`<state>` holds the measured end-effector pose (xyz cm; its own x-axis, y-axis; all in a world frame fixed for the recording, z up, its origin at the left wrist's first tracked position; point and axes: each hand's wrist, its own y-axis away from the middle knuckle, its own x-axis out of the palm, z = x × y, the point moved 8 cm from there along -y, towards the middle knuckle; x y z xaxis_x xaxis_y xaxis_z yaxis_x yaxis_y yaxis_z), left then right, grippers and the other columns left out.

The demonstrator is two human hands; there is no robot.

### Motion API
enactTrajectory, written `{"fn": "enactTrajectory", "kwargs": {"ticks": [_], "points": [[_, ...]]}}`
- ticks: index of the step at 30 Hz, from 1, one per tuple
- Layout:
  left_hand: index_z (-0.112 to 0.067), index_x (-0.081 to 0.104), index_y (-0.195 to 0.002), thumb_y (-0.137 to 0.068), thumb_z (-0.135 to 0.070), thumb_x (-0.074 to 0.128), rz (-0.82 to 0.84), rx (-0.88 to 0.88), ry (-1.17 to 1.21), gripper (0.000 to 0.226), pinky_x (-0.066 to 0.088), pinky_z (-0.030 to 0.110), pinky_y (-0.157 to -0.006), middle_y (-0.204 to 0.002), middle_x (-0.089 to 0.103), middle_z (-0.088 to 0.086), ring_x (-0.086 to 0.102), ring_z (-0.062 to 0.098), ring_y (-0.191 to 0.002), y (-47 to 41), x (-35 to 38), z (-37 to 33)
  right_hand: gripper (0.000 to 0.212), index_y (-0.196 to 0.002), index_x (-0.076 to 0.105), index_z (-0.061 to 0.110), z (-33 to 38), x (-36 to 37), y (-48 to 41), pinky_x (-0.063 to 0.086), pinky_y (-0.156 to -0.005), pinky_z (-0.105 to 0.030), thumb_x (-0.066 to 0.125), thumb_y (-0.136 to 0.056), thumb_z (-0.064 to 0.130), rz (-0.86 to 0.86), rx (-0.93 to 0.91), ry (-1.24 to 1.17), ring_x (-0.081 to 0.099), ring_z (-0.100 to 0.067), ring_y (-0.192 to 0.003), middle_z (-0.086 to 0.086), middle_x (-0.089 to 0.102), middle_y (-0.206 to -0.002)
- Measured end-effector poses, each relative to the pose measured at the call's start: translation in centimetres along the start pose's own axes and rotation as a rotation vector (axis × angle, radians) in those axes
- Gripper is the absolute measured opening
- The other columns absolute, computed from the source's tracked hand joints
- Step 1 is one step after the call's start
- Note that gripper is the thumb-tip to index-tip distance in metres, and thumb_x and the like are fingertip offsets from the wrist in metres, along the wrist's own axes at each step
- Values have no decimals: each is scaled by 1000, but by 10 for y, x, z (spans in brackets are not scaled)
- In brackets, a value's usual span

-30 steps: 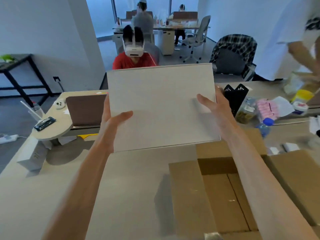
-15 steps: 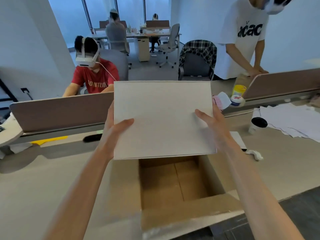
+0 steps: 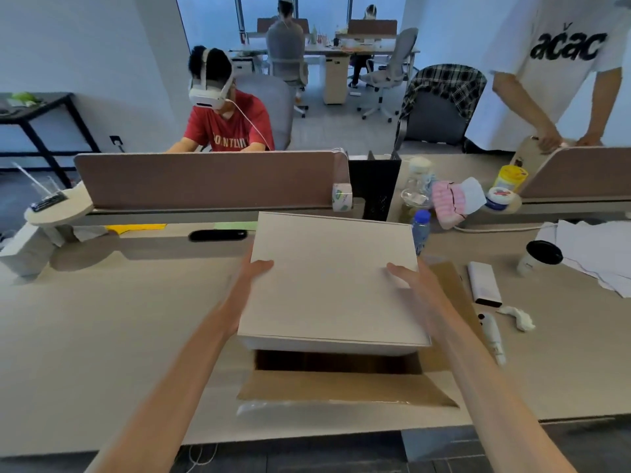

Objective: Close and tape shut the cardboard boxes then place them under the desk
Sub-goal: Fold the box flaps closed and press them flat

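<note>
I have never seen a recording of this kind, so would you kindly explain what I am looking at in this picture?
There is no machine here: the arms belong to a person who wears a wide-angle camera on the head, so this one picture looks forward and down over their own hands. The left hand and right hand hold a flat white box by its sides, thumbs on top, over an open cardboard box on the desk. Also on the desk, to the right, are a bottle, a lidded cup and papers.
</note>
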<state>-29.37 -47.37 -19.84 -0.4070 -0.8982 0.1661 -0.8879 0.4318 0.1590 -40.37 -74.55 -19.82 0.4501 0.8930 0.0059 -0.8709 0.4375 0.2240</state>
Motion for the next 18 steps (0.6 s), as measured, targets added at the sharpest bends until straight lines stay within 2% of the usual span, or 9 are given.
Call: {"fn": "enactTrajectory", "kwargs": {"ticks": [2,5,7,9,12,16,18], "points": [[-24,51,-133,-78,-27,58,0,-7,-10,55,55,44,-82,-117,68,11,68,30,-101,-4,0,0,26,-108,59,37,-6,-1,1,50,-78,-32,69,-88,24,-18,38,3,65,-16,-102,7,70,-111],[-24,49,-133,-79,-27,58,29,-23,-20,55,54,40,-79,-115,69,7,68,28,-101,-9,4,2,25,-112,59,32,-6,-5,1,49,-73,-32,68,-89,27,-26,66,13,66,-18,-98,2,70,-112],[-25,50,-133,-80,-27,57,58,-57,-12,53,55,39,-78,-115,69,6,68,27,-101,-12,9,7,14,-100,57,31,-4,-8,2,45,-66,-28,65,-91,25,-44,90,20,63,-14,-89,3,67,-103],[-20,51,-130,-85,-24,58,54,-113,-3,46,56,33,-69,-107,71,6,71,23,-91,-15,11,13,15,-90,51,31,-4,-15,2,41,-62,-26,63,-93,23,-67,118,25,58,-11,-81,6,62,-94],[-15,55,-124,-93,-21,50,78,-179,-5,32,54,26,-57,-92,72,2,71,17,-78,-16,16,25,11,-100,59,29,-10,-21,2,46,-66,-30,65,-91,25,-53,163,46,64,-16,-88,0,69,-103],[-7,54,-126,-87,-23,57,50,-222,-12,42,54,26,-57,-94,72,6,71,20,-78,-12,8,49,7,-97,59,28,-22,-19,-2,44,-62,-28,64,-92,24,-46,196,52,62,-14,-83,5,66,-96],[-6,54,-127,-80,-25,59,34,-257,-13,51,55,28,-59,-98,72,7,71,22,-82,-12,1,63,15,-106,64,24,-29,-12,-6,49,-66,-29,65,-91,23,-23,204,55,66,-17,-86,2,70,-100]]}}
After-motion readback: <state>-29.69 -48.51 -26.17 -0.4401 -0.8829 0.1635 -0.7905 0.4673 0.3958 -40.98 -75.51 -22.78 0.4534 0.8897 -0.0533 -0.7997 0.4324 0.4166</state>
